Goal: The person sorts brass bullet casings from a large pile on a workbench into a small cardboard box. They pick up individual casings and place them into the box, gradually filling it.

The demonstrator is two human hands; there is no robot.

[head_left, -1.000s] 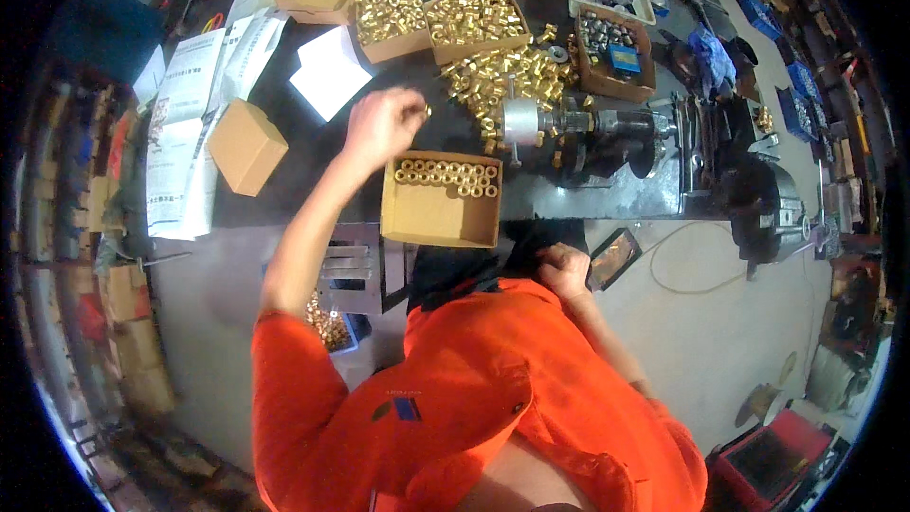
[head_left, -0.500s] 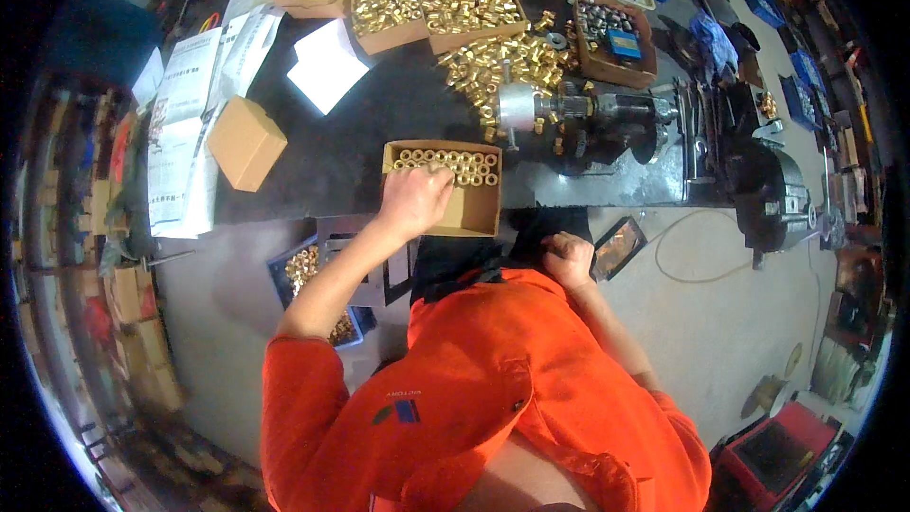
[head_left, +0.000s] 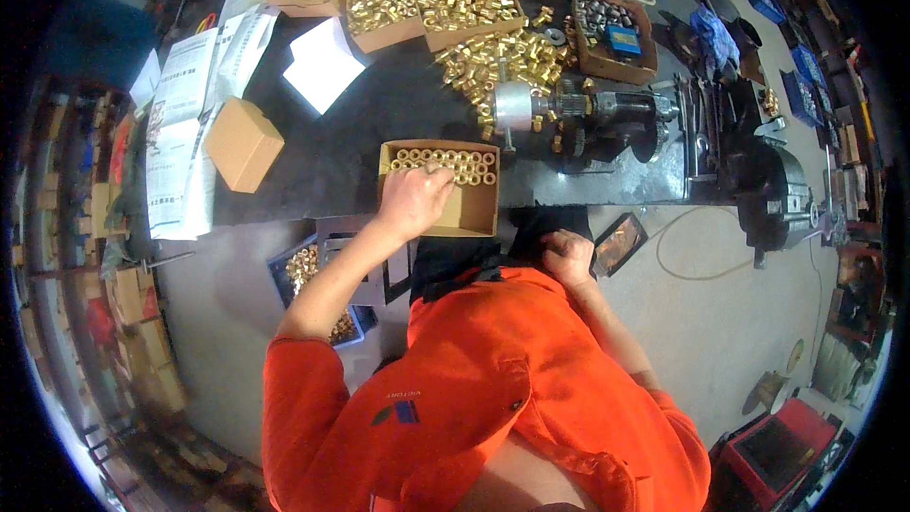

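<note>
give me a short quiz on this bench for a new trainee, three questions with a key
1. Which hand is at the open carton holding rows of brass fittings?
2. True or false: the white paper lies to the right of the loose brass pile.
3. What colour is the small box resting on the grey metal parts? A) red B) blue C) white

Key:
1. The left hand.
2. False; it lies to the left of the pile.
3. B, blue.
</note>
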